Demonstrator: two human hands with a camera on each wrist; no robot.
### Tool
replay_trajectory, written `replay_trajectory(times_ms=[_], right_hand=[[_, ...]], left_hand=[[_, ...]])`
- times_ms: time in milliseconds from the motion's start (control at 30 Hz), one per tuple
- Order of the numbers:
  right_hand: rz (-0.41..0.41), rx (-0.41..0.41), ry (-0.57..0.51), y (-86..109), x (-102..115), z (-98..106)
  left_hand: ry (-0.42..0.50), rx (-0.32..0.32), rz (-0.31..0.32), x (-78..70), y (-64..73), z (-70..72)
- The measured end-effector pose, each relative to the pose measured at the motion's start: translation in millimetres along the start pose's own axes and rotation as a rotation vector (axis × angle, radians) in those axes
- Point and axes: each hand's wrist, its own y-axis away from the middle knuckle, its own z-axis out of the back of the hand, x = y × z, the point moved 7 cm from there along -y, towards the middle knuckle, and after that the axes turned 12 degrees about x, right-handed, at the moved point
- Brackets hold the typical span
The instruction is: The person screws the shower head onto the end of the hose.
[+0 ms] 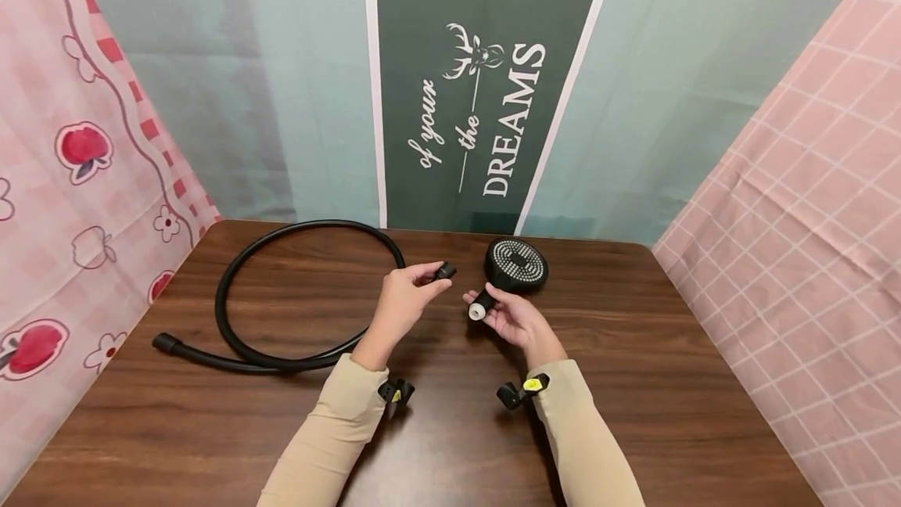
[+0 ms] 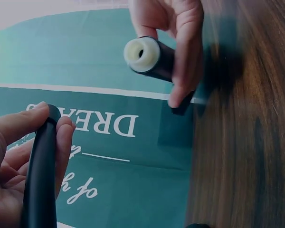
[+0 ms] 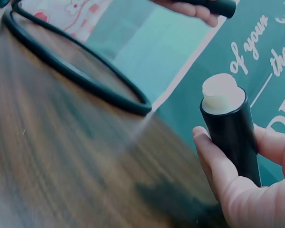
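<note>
My left hand (image 1: 404, 300) pinches one end of a black shower hose (image 1: 224, 296) between thumb and fingers, just behind its dark end fitting (image 1: 446, 270). The hose loops over the table at the left, and its other end (image 1: 167, 343) lies there. In my right hand (image 1: 517, 321) is the handle (image 3: 230, 137) of a black shower head (image 1: 517, 263), its round spray face with pale nozzles turned up. A white threaded tip (image 2: 141, 54) sticks out of the handle. The hose fitting and the tip are apart, a short gap between the hands.
Brown wood-grain table (image 1: 633, 413) lies under everything. A green and teal cloth (image 1: 317, 100) with white lettering hangs behind it. Pink patterned cloths (image 1: 809, 217) stand at both sides. Each sleeve carries a small black wrist camera (image 1: 512, 395).
</note>
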Motion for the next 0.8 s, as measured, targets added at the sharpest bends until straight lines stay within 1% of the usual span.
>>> replay_trajectory(times_ms=[100, 200, 300, 400, 800], right_hand=[[0.041, -0.003, 0.028, -1.4, 6.0, -6.1], [0.095, -0.007, 0.036, -1.0, 13.1, -10.7], [0.146, -0.026, 0.031, 2.3, 20.9, -12.2], [0.184, -0.047, 0.048, 5.3, 27.6, -12.5], [0.362, -0.084, 0.197, 14.0, 47.4, -28.7]], left_hand=[[-0.013, 0.004, 0.001, 0.8, -0.1, 1.2], [0.003, 0.0, 0.014, 1.8, 0.5, 2.5], [0.015, -0.001, 0.014, 1.2, 1.1, 2.1], [0.02, 0.0, 0.012, 0.4, 1.9, 1.7], [0.004, 0.007, 0.01, -5.1, 4.0, 1.0]])
